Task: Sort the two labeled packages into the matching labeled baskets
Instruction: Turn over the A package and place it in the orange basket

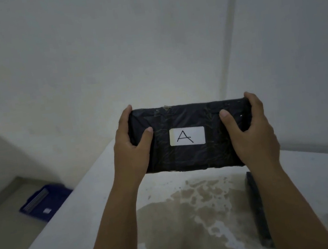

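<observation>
A black wrapped package [191, 158] with a white label reading "A" is held up in front of me, above a white table [85, 230]. My left hand [130, 148] grips its left end and my right hand [250, 131] grips its right end, thumbs on the labelled face. A second dark package [259, 210] lies on the table under my right forearm, mostly hidden, its label out of sight. A blue basket [43, 202] with a small white label sits on the floor at the left; its letter is too blurred to read.
A brownish stain [185, 222] spreads over the table's middle. White walls stand close behind the table, meeting in a corner at the right. The table's left edge drops to a grey floor [4, 237].
</observation>
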